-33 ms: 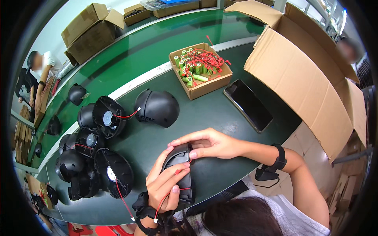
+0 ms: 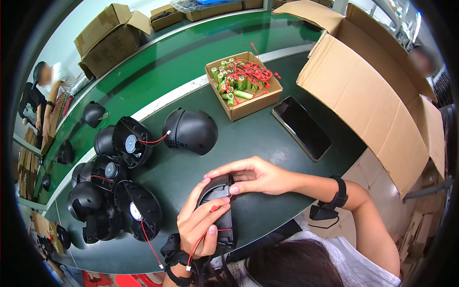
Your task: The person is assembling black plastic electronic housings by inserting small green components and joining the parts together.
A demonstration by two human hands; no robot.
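Note:
My left hand (image 2: 198, 225) is wrapped round a black curved plastic shell (image 2: 223, 221), tilted at the table's near edge. Its inner side faces right. A red wire with a red connector (image 2: 215, 208) shows by the left fingers, and a red-and-white wire with a white plug (image 2: 189, 268) hangs over the left wrist. My right hand (image 2: 258, 176) grips the shell's far end, its thumb pressed at a bit of red wire on the rim. What lies under the left fingers is hidden. Left of my hands, more black shells (image 2: 138, 210) lie piled, some showing round speakers (image 2: 111, 170).
A small carton (image 2: 248, 111) of green battery cells with red wires stands ahead. Right of it lie a dark phone (image 2: 302, 128) and a large open carton (image 2: 363, 110). One rounded black housing (image 2: 191, 131) sits beyond my hands. A green conveyor (image 2: 158, 71) curves behind; people stand at left and right.

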